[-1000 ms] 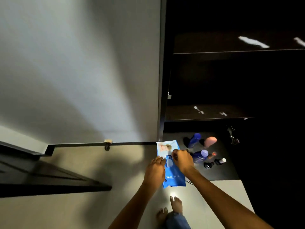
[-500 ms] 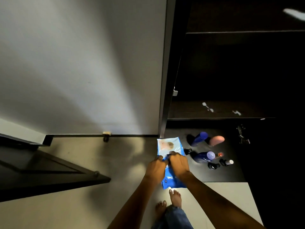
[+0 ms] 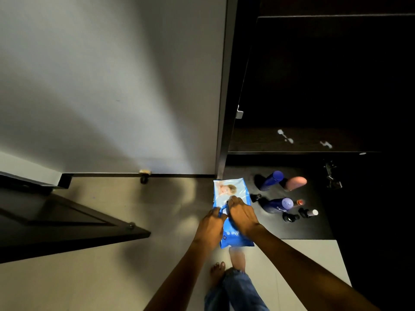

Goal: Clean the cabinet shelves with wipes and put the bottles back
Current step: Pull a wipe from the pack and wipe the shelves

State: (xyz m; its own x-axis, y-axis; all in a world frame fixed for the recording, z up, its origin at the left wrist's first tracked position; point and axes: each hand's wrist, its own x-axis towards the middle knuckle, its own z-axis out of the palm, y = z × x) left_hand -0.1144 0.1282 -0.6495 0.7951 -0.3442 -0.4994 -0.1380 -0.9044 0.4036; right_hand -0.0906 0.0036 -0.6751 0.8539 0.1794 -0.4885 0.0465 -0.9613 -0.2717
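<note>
Early stage: both hands, left hand point(image 3: 211, 225) and right hand point(image 3: 242, 215), pinch the wipes pack point(image 3: 231, 191); bottles point(image 3: 277, 204) at 3 o'clock on floor, shelves point(image 3: 303, 140) unwiped.

free: pale floor point(image 3: 134, 221) left of wipes pack point(image 3: 233, 194) | blocked: bottles point(image 3: 278, 204) crowded right, cabinet edge point(image 3: 222, 131) behind

wipes pack point(image 3: 231, 191): 1 | hands on it: 2, left hand point(image 3: 210, 227), right hand point(image 3: 243, 215) | blue bottles: 2 point(image 3: 270, 180) point(image 3: 277, 205) | pink bottle point(image 3: 295, 183): 1 | small dark bottles: about 4, hard to tell in the gloom | bare feet: 2 | cabinet shelves visible: 2
</note>
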